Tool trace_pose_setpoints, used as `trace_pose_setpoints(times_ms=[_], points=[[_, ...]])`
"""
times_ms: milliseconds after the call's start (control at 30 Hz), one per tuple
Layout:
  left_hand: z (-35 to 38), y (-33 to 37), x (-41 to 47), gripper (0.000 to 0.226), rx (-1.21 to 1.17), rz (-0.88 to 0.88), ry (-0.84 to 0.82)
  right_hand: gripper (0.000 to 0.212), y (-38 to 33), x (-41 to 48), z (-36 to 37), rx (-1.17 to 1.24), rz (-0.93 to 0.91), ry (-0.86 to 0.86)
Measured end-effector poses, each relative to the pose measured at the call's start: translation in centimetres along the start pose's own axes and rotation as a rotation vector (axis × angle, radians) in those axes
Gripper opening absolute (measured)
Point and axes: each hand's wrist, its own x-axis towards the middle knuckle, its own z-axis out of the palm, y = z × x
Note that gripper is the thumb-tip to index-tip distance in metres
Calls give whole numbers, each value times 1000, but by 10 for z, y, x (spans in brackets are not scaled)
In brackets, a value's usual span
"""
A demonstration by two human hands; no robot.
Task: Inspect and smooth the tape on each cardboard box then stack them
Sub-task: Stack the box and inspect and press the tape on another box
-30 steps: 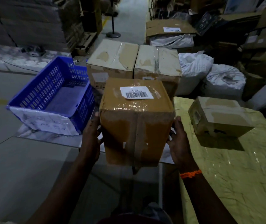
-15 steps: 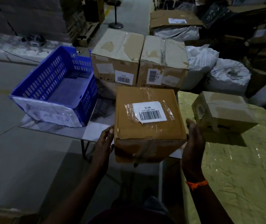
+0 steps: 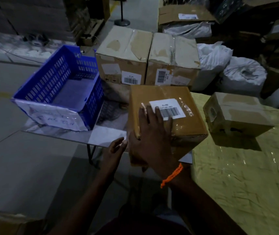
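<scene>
A brown cardboard box (image 3: pixel 189 128), wrapped in glossy, wrinkled clear tape, is seen under the right hand (image 3: pixel 152 138); the hand is laid flat on the box top with its fingers (image 3: pixel 143 114) straight and spread wide, nothing being gripped. A white rectangular barcode label (image 3: pixel 171 107) is touched by the fingertips; a short code is printed above the bars, too blurred to be read. An orange beaded wristband (image 3: pixel 171 175) is worn behind that hand.

The left hand (image 3: pixel 115 150) is held at the box's near left side, fingers loosely straight and close together, their tips just beside the cardboard; whether contact is made cannot be told.

To the right of the right fingers, apart from them, a smaller taped box (image 3: pixel 240 114) is set on a crinkled yellow-green sheet (image 3: pixel 237 184). To the left of the left fingers, a blue slotted plastic basket (image 3: pixel 57 82) is placed on a pale tabletop (image 3: pixel 108 134); a white paper (image 3: pixel 54 116) with handwriting, not legible, is fixed to its front. Beyond the fingertips, two large pale cartons (image 3: pixel 123 51) (image 3: pixel 174 53) are set side by side, each bearing a barcode sticker; white sacks (image 3: pixel 243 73) are piled to their right.
</scene>
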Motion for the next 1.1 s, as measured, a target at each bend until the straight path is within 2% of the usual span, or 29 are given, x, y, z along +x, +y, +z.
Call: trace_pose_setpoints(times_ms=[133, 233, 267, 300, 367, 400, 433, 567, 700, 800, 967, 1100], points=[[9, -13, 8, 72, 152, -155, -41, 78, 54, 11, -25, 61, 115, 72], [26, -16, 14, 101, 228, -247, -145, 78, 98, 18, -50, 191, 224, 125], [34, -15, 16, 101, 243, -264, -171, 78, 112, 19, -57, 258, 251, 147], [43, -13, 19, 92, 241, -265, -186, 77, 128, 18, -61, 326, 277, 172], [60, -2, 21, 50, 202, -221, -216, 75, 161, 12, -67, 425, 324, 229], [67, 2, 25, 35, 180, -196, -240, 75, 177, 7, -70, 465, 348, 241], [74, 7, 29, 32, 160, -171, -263, 74, 190, 1, -73, 508, 371, 243], [96, 18, 41, 57, 89, -111, -292, 72, 234, -23, -84, 705, 482, 251], [118, 28, 41, 38, 65, -32, -295, 65, 273, -47, -77, 860, 587, 288], [119, 34, 39, 50, 89, 5, -262, 65, 289, -58, -60, 993, 662, 285], [84, 43, 31, 55, 165, 60, -127, 55, 281, -48, -22, 1182, 678, 160], [47, 39, 23, 78, 218, 65, -58, 57, 259, -37, 9, 1232, 620, 36]])
